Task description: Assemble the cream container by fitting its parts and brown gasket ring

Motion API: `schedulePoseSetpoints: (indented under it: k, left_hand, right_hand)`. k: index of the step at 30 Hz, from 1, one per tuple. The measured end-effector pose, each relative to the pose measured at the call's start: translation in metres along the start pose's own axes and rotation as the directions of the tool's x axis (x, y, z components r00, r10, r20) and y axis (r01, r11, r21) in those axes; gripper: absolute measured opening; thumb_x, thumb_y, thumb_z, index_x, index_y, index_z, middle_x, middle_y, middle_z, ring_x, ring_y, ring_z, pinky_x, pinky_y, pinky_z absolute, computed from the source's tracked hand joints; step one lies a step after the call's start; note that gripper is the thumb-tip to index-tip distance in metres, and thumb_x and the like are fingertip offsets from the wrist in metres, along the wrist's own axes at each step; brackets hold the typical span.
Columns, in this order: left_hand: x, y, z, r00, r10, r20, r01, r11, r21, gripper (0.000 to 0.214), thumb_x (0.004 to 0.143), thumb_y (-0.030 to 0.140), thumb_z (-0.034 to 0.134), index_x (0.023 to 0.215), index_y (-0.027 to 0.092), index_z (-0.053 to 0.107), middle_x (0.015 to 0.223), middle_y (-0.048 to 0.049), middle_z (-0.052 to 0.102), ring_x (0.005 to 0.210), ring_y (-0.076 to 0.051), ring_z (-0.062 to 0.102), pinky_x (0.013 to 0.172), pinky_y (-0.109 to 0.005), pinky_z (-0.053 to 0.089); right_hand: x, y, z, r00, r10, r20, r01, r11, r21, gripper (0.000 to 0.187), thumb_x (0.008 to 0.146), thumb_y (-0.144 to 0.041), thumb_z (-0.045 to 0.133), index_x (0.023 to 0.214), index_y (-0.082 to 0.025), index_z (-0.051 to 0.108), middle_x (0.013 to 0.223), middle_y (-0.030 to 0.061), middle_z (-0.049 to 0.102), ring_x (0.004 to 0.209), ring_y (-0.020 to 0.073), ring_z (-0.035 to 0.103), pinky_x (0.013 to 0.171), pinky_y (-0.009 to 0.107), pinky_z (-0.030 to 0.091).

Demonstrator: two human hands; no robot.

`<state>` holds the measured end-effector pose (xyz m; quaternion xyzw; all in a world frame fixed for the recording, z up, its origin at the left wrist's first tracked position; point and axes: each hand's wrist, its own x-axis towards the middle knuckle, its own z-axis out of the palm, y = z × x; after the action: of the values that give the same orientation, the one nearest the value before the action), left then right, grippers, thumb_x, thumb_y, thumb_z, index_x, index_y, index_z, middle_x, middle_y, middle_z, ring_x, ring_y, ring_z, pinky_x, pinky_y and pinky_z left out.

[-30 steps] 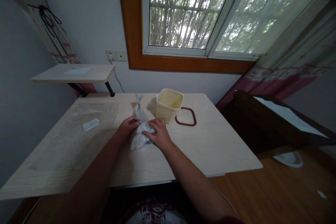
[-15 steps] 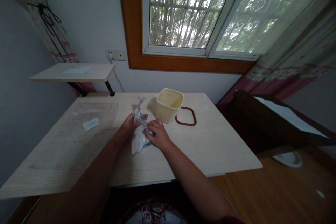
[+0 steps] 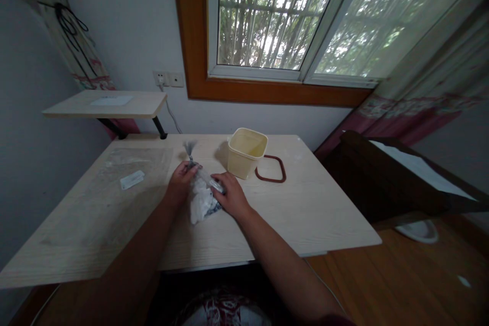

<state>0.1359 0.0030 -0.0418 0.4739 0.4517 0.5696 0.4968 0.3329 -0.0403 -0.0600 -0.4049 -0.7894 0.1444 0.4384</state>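
Both hands are on a clear plastic bag [image 3: 201, 202] with something white inside, lying on the bench [image 3: 305, 214] just left of the cream plastic tub [image 3: 246, 153]. The left hand [image 3: 182, 177] is closed around the bag's twisted neck, with the tip poking out past the fingers. The right hand [image 3: 231, 194] pinches the same neck closer to the tub. A brown rubber seal ring [image 3: 272, 169] sits right of the tub, touching it. A small white packet [image 3: 132, 180] lies well left of the tub.
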Motion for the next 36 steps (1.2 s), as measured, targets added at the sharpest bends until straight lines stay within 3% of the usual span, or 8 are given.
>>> schedulePoseSetpoints:
  k: [5,10,13,18,24,28,31,36]
  left_hand:
    - [0.004,0.001,-0.009,0.98,0.13,-0.148,-0.096,0.971,0.22,0.031,0.074,0.047,0.075,0.086,0.018,0.072,0.085,-0.0025,0.067,0.082,-0.019,0.059,0.076,-0.029,0.044]
    - [0.0,0.007,-0.01,0.995,0.048,-0.091,-0.036,0.991,0.128,0.029,0.078,0.047,0.075,0.086,0.019,0.072,0.077,-0.0004,0.066,0.07,-0.016,0.055,0.064,-0.027,0.04]
    - [-0.003,0.011,-0.006,0.998,0.033,-0.051,-0.03,0.998,0.05,0.029,0.076,0.046,0.076,0.08,0.019,0.068,0.068,0.0016,0.061,0.061,-0.014,0.051,0.058,-0.027,0.038]
    - [-0.002,0.011,-0.003,1.0,-0.018,-0.012,0.018,1.0,-0.022,0.033,0.072,0.047,0.079,0.075,0.019,0.06,0.057,0.0058,0.051,0.048,-0.009,0.043,0.048,-0.024,0.033]
    - [0.001,0.0,-0.007,1.0,-0.012,-0.009,0.011,0.997,-0.072,0.036,0.069,0.048,0.081,0.078,0.019,0.062,0.063,0.0042,0.057,0.055,-0.01,0.051,0.054,-0.023,0.042]
    - [-0.001,0.0,-0.007,1.0,-0.027,-0.006,0.026,0.992,-0.124,0.034,0.071,0.047,0.079,0.083,0.019,0.065,0.067,0.0016,0.06,0.058,-0.012,0.054,0.058,-0.026,0.046]
    - [-0.003,0.005,-0.006,1.0,0.0,0.015,0.002,0.984,-0.18,0.027,0.08,0.046,0.071,0.088,0.02,0.067,0.081,-0.0048,0.066,0.074,-0.017,0.062,0.07,-0.031,0.052]
    - [-0.005,0.012,-0.007,0.996,0.078,-0.031,-0.081,0.989,-0.123,0.016,0.081,0.035,0.071,0.087,0.022,0.065,0.089,-0.007,0.063,0.085,-0.02,0.061,0.082,-0.035,0.053]
  right_hand:
    - [0.0,-0.007,-0.004,0.998,-0.062,-0.003,0.062,0.998,-0.019,0.046,0.098,-0.02,0.053,0.142,-0.029,0.053,0.137,0.0108,0.054,0.119,0.0237,0.057,0.101,0.043,0.047]
    - [-0.001,-0.016,-0.009,0.98,-0.102,0.174,0.129,0.979,-0.157,0.049,0.097,-0.016,0.053,0.143,-0.033,0.056,0.152,0.0097,0.048,0.121,0.0251,0.057,0.098,0.043,0.045]
    - [0.0,-0.022,-0.011,0.965,-0.125,0.231,0.174,0.963,-0.206,0.047,0.099,-0.031,0.057,0.146,-0.034,0.053,0.155,0.01,0.047,0.129,0.0281,0.052,0.1,0.044,0.043]
    - [-0.001,-0.026,-0.009,0.942,-0.162,0.293,0.238,0.939,-0.249,0.053,0.098,-0.05,0.059,0.148,-0.035,0.05,0.143,0.01,0.058,0.116,0.0264,0.058,0.095,0.041,0.041]
    - [-0.004,-0.017,0.0,0.963,-0.152,0.224,0.214,0.934,-0.287,0.043,0.1,-0.044,0.057,0.139,-0.028,0.06,0.108,0.0077,0.072,0.094,0.0229,0.059,0.086,0.039,0.039]
    - [-0.006,-0.016,-0.002,0.971,-0.152,0.186,0.201,0.938,-0.281,0.04,0.1,-0.04,0.057,0.137,-0.026,0.063,0.099,0.0079,0.073,0.093,0.0241,0.056,0.085,0.041,0.039]
    - [-0.006,-0.018,-0.007,0.98,-0.153,0.128,0.181,0.952,-0.247,0.039,0.099,-0.038,0.058,0.136,-0.027,0.065,0.096,0.0074,0.072,0.094,0.0255,0.054,0.087,0.043,0.04]
    - [-0.004,-0.025,-0.029,0.99,-0.136,-0.019,0.132,0.979,-0.155,0.04,0.096,-0.032,0.059,0.135,-0.029,0.066,0.092,0.0069,0.071,0.097,0.0273,0.054,0.089,0.047,0.044]
